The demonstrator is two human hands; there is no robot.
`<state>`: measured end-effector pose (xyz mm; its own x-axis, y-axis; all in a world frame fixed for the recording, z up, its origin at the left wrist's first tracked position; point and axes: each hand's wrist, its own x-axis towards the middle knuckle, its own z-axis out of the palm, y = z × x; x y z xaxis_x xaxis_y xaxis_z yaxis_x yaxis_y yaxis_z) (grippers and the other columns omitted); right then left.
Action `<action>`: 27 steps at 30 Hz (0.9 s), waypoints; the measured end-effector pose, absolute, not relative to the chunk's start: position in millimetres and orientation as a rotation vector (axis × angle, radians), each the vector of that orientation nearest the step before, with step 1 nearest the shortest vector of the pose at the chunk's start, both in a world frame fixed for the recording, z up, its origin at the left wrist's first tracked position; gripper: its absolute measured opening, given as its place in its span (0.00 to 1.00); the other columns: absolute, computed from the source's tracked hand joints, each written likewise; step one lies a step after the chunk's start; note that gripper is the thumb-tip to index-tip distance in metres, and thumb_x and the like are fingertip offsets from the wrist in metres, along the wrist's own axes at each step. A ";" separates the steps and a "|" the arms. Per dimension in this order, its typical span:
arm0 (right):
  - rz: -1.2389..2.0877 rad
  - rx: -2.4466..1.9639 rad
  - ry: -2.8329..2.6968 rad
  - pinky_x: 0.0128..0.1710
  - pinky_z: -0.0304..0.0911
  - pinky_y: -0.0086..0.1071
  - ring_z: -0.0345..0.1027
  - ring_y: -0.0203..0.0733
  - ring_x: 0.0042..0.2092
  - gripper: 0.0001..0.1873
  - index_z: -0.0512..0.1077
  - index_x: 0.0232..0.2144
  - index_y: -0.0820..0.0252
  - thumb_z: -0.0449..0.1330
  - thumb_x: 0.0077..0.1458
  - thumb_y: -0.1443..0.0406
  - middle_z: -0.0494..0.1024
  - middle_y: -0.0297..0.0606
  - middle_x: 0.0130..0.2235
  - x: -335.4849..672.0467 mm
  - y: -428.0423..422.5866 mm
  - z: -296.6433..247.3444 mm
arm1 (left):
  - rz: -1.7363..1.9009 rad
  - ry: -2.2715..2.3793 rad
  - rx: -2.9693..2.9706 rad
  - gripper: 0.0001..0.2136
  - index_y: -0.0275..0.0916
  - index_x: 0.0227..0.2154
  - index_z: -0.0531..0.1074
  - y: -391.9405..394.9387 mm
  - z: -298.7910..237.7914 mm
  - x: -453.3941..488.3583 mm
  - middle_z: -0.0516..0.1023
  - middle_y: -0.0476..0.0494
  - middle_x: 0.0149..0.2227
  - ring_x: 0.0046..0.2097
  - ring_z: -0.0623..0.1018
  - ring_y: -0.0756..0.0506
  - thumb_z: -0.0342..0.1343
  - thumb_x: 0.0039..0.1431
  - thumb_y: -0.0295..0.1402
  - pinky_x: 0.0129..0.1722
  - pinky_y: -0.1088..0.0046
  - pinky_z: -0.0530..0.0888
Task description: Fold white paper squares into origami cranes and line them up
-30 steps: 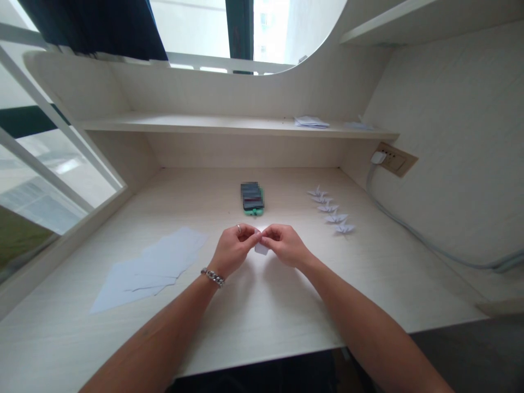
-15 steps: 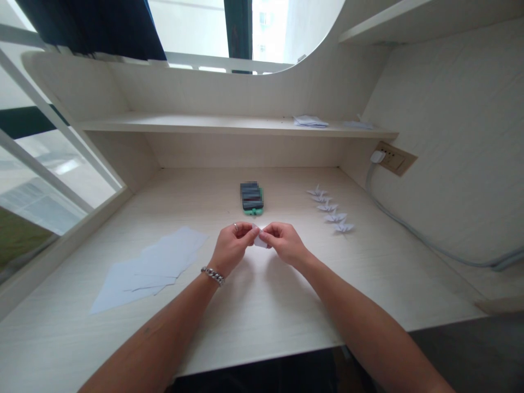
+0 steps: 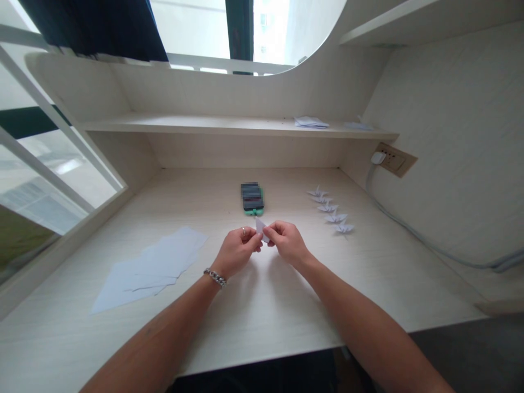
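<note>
A small folded piece of white paper [image 3: 261,225] is pinched between both hands, just above the desk, with a pointed corner up. My left hand [image 3: 238,248], with a ring and a chain bracelet, grips its left and lower side. The thumb and fingers of my right hand [image 3: 287,240] are closed on its right edge. Part of the paper is hidden behind the fingertips. Right of my hands, several folded paper cranes [image 3: 336,218] stand in a slanting row. To the left lie several loose white paper sheets [image 3: 167,256], overlapping.
Beyond my hands lies a phone-like device [image 3: 252,197] with a green edge, its face blurred out. Folded papers [image 3: 311,122] rest on the shelf [image 3: 204,124] across the back. A grey cable [image 3: 426,240] runs from the wall socket [image 3: 396,159] along the right side.
The folded paper has been turned so that a point now sticks up between the hands. My left hand has shifted slightly right and lower; the right hand is nearly still.
</note>
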<state>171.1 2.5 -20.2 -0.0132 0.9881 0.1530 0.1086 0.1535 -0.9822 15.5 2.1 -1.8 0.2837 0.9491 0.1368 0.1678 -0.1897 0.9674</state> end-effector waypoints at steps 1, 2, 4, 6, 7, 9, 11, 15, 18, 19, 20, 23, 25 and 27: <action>1.057 -1.167 -1.352 0.26 0.62 0.30 0.66 0.36 0.24 0.18 0.71 0.24 0.62 0.61 0.50 0.52 0.73 0.35 0.21 171.2 2.5 -20.0 | 1.003 1.062 1.627 0.12 0.36 0.24 0.73 1.5 -1.4 15.4 0.77 0.45 0.22 0.26 0.75 0.49 0.58 0.54 0.41 0.27 0.74 0.71; 1.092 -1.158 -1.343 0.26 0.63 0.30 0.66 0.36 0.24 0.18 0.71 0.25 0.62 0.62 0.49 0.51 0.73 0.35 0.22 170.9 2.5 -19.7 | 1.004 1.079 1.657 0.13 0.37 0.23 0.72 1.2 -1.4 15.1 0.76 0.46 0.22 0.25 0.74 0.49 0.57 0.55 0.41 0.26 0.74 0.70; 1.189 -1.132 -1.323 0.27 0.64 0.30 0.67 0.36 0.25 0.20 0.71 0.25 0.62 0.62 0.47 0.49 0.73 0.35 0.22 169.9 2.3 -18.9 | 1.029 1.112 1.700 0.14 0.37 0.22 0.71 1.5 -2.4 14.2 0.75 0.46 0.22 0.25 0.73 0.49 0.56 0.56 0.41 0.25 0.75 0.68; 1.248 -1.113 -1.316 0.27 0.64 0.31 0.67 0.36 0.25 0.22 0.70 0.25 0.62 0.63 0.45 0.48 0.73 0.36 0.23 168.9 1.8 -17.8 | 1.049 1.121 1.715 0.14 0.37 0.21 0.71 2.4 -3.9 13.3 0.74 0.47 0.21 0.24 0.72 0.50 0.56 0.56 0.42 0.25 0.76 0.67; 1.249 -1.111 -1.320 0.26 0.64 0.31 0.67 0.36 0.24 0.23 0.70 0.24 0.62 0.63 0.45 0.47 0.73 0.36 0.22 168.7 1.3 -17.2 | 1.055 1.114 1.709 0.14 0.37 0.21 0.71 2.8 -4.5 12.9 0.74 0.47 0.21 0.24 0.72 0.50 0.56 0.56 0.42 0.25 0.76 0.67; 1.210 -1.120 -1.338 0.25 0.62 0.30 0.66 0.35 0.23 0.22 0.69 0.23 0.62 0.63 0.46 0.47 0.72 0.35 0.21 169.1 0.4 -16.0 | 1.063 1.089 1.673 0.14 0.37 0.21 0.71 3.4 -4.9 12.7 0.74 0.47 0.21 0.24 0.72 0.49 0.57 0.55 0.42 0.25 0.75 0.68; 1.176 -1.137 -1.360 0.24 0.60 0.29 0.65 0.35 0.23 0.22 0.69 0.23 0.62 0.62 0.47 0.48 0.71 0.34 0.20 170.1 -0.4 -15.4 | 1.062 1.055 1.620 0.14 0.37 0.21 0.71 3.5 -4.0 12.9 0.74 0.47 0.21 0.24 0.73 0.49 0.58 0.53 0.42 0.26 0.74 0.70; 1.140 -1.167 -1.420 0.22 0.58 0.29 0.64 0.34 0.22 0.21 0.69 0.21 0.61 0.62 0.47 0.49 0.71 0.34 0.19 171.0 -0.6 -16.5 | 1.097 1.014 1.487 0.12 0.35 0.26 0.75 3.7 1.1 14.4 0.77 0.45 0.24 0.26 0.74 0.49 0.62 0.50 0.42 0.28 0.73 0.71; 1.151 -1.140 -1.414 0.22 0.58 0.28 0.63 0.34 0.21 0.20 0.69 0.21 0.62 0.63 0.47 0.50 0.72 0.34 0.19 169.4 -0.4 -17.0 | 1.132 1.011 1.421 0.13 0.34 0.27 0.76 4.1 4.4 15.4 0.78 0.44 0.26 0.28 0.75 0.49 0.64 0.48 0.41 0.30 0.73 0.72; 1.175 -1.120 -1.393 0.22 0.59 0.28 0.63 0.33 0.21 0.20 0.70 0.22 0.62 0.63 0.46 0.50 0.72 0.34 0.20 168.7 -0.6 -16.4 | 1.146 1.012 1.411 0.12 0.34 0.26 0.76 4.2 4.8 15.6 0.78 0.45 0.25 0.28 0.75 0.49 0.64 0.47 0.40 0.30 0.73 0.72; 1.206 -1.102 -1.375 0.23 0.59 0.28 0.63 0.33 0.21 0.20 0.70 0.23 0.62 0.64 0.45 0.50 0.72 0.33 0.20 168.3 -1.0 -15.5 | 1.163 1.014 1.401 0.12 0.34 0.25 0.76 4.2 4.8 15.7 0.77 0.45 0.25 0.27 0.75 0.49 0.64 0.47 0.40 0.30 0.73 0.72; 1.280 -1.097 -1.404 0.24 0.60 0.28 0.65 0.33 0.23 0.20 0.71 0.23 0.62 0.65 0.45 0.50 0.73 0.34 0.21 168.4 -2.7 -12.2 | 1.199 1.013 1.368 0.12 0.34 0.25 0.75 4.0 2.9 15.4 0.77 0.46 0.25 0.28 0.75 0.49 0.64 0.48 0.40 0.31 0.73 0.72; 1.265 -1.109 -1.463 0.24 0.61 0.28 0.65 0.33 0.23 0.20 0.70 0.21 0.62 0.63 0.46 0.50 0.73 0.35 0.21 169.3 -4.0 -11.3 | 1.177 0.993 1.355 0.12 0.34 0.25 0.75 3.9 1.2 14.8 0.77 0.46 0.25 0.28 0.74 0.50 0.63 0.49 0.40 0.31 0.73 0.72; 1.224 -1.100 -1.510 0.25 0.60 0.28 0.64 0.33 0.23 0.20 0.68 0.19 0.62 0.63 0.48 0.51 0.73 0.35 0.20 170.1 -4.8 -12.0 | 1.147 0.975 1.363 0.12 0.34 0.23 0.74 3.9 0.5 13.9 0.75 0.47 0.23 0.27 0.73 0.50 0.64 0.48 0.40 0.29 0.74 0.70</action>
